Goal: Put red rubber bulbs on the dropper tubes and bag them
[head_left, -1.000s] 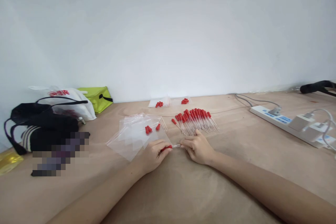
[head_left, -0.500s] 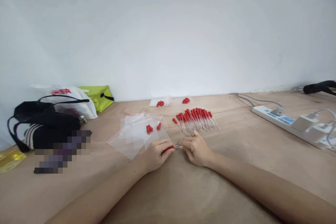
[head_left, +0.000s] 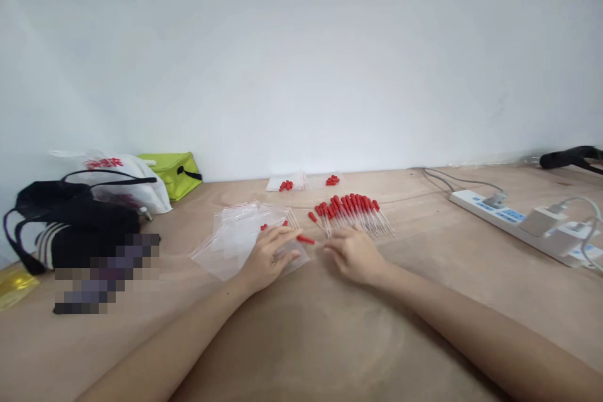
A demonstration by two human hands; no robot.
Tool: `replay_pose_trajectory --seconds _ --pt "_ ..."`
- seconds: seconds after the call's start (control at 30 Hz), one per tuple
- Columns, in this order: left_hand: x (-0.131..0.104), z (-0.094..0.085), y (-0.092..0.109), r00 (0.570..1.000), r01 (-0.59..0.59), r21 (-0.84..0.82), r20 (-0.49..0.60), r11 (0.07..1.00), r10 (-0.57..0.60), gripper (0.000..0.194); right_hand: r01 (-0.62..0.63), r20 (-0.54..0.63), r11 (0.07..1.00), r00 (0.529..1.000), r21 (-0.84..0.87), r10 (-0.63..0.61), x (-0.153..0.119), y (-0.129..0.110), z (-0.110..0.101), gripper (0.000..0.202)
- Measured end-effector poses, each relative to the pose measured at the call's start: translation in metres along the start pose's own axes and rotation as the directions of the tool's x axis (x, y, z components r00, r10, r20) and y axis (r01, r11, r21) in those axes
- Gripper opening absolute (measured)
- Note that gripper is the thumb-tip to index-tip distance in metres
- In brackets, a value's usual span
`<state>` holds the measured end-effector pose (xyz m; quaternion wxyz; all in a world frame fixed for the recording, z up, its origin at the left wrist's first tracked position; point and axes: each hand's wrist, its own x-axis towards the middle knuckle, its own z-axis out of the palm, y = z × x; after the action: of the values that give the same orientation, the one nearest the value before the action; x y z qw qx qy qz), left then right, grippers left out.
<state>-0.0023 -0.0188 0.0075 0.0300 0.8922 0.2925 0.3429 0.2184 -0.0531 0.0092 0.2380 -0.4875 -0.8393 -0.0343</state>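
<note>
The red bulb (head_left: 306,239) is lying between your two hands above the counter (head_left: 330,339), right at the tips of your left fingers and pointing its narrow end toward your right hand (head_left: 354,255). Your left hand (head_left: 264,259) is spreading, thumb well apart from the forefinger, so its fingers are looking released rather than clenched. Your right fingers are curling downward just beside the narrow end; whether they are grasping a clear tube there, you cannot be telling from this angle.

For handling this piece well, you are probably best pinching the bulb near its neck, keeping any tube in line with it, and pressing lightly, since a thin stem is likely giving way under sideways force.

Just beyond your left hand, loose red bulbs (head_left: 264,227) are partly hiding behind the fingers, and a few bare tubes (head_left: 293,220) are lying near them. Flat clear bags (head_left: 219,245) are spreading under and beside that hand, so lifting your wrist is probably sparing them a drag. Past your right hand, red-topped droppers (head_left: 360,206) are fanning out closely. Farther back, small bags are bearing red bulbs, and a power strip (head_left: 506,220) is sitting well apart, to the right.
</note>
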Motion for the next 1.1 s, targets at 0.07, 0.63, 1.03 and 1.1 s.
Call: replay_pose_trajectory --seconds 0.07,0.63,1.03,1.1 --pt "-0.001 0.0 -0.004 0.99 0.117 0.135 -0.09 0.984 -0.105 0.033 -0.246 -0.078 0.966 0.965 0.086 0.252 0.01 0.017 -0.002 0.019" --pt "-0.007 0.008 -0.027 0.876 0.476 0.315 -0.087 0.821 -0.475 0.037 -0.652 -0.063 0.751 0.749 0.107 0.659 0.04 0.059 0.017 0.016" --pt "-0.006 0.007 -0.025 0.849 0.508 0.276 0.0 0.816 -0.528 0.038 -0.521 -0.168 0.851 0.847 -0.068 0.505 0.045 0.037 0.015 0.022" --pt "-0.005 0.007 -0.026 0.843 0.511 0.298 0.011 0.806 -0.538 0.04 -0.442 -0.123 0.896 0.893 -0.049 0.434 0.053 0.022 0.019 0.021"
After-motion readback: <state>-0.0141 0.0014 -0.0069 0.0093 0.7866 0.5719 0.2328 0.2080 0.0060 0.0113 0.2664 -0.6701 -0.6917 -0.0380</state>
